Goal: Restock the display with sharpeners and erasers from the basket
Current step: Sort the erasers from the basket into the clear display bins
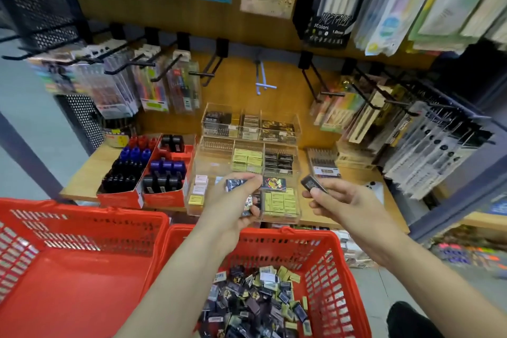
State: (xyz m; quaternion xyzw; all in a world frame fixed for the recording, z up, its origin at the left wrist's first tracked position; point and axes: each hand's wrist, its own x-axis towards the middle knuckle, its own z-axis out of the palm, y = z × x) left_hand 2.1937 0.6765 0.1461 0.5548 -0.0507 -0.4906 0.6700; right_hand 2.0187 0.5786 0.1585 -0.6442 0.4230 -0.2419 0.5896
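Note:
A clear acrylic display [279,145] with tiered compartments stands on the wooden shelf, holding yellow, black and white eraser boxes. My left hand [233,203] hovers over its front row and grips several small erasers [236,184], one dark blue on top and a patterned one below. My right hand [340,200] is to the right of the display and pinches a single dark eraser [312,183] between thumb and fingers. Below both hands, a red basket [337,263] holds a heap of mixed erasers and sharpeners [258,302].
A second red basket [68,261] sits at the left, with nothing visible inside. Red cardboard boxes [162,197] of blue, black and red sharpeners stand left of the display. Pegboard hooks with pen packs hang on both sides and above. A white phone [377,189] lies on the shelf.

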